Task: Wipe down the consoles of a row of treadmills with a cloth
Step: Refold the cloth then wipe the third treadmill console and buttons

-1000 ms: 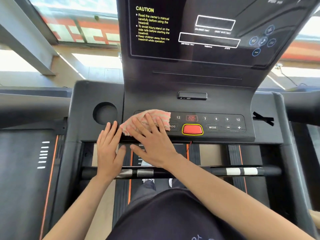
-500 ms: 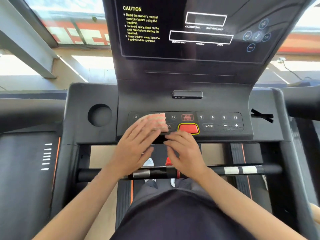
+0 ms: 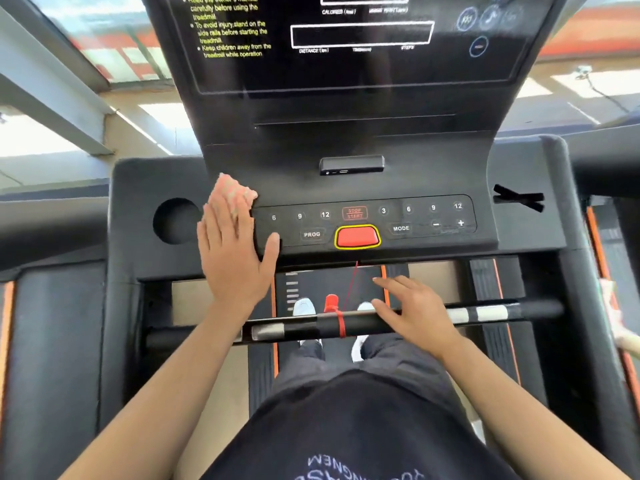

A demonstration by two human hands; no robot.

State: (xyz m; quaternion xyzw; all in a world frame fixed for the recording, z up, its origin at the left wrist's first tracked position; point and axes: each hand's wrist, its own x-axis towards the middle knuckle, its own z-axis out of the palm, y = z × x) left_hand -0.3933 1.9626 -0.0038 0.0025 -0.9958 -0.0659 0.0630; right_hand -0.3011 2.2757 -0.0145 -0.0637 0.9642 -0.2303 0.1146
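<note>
The black treadmill console (image 3: 349, 188) fills the middle of the head view, with a button strip (image 3: 408, 218) and a red stop button (image 3: 357, 236). My left hand (image 3: 233, 258) lies flat with straight fingers on a pink cloth (image 3: 235, 190), pressing it on the left end of the button strip, beside the round cup holder (image 3: 175, 220). My right hand (image 3: 414, 308) rests with relaxed fingers on the black handlebar (image 3: 519, 310), below the console and holding nothing. The dark display (image 3: 346, 43) stands above.
A red safety cord (image 3: 341, 323) is wrapped round the handlebar at its middle. Neighbouring treadmill decks (image 3: 52, 341) lie on the left and right. My shoes (image 3: 304, 308) stand on the belt below. A black cross-shaped mark (image 3: 518, 197) sits on the console's right wing.
The cloth passed from under my right hand to under my left, which slid it left along the button strip. My right hand dropped back onto the handlebar.
</note>
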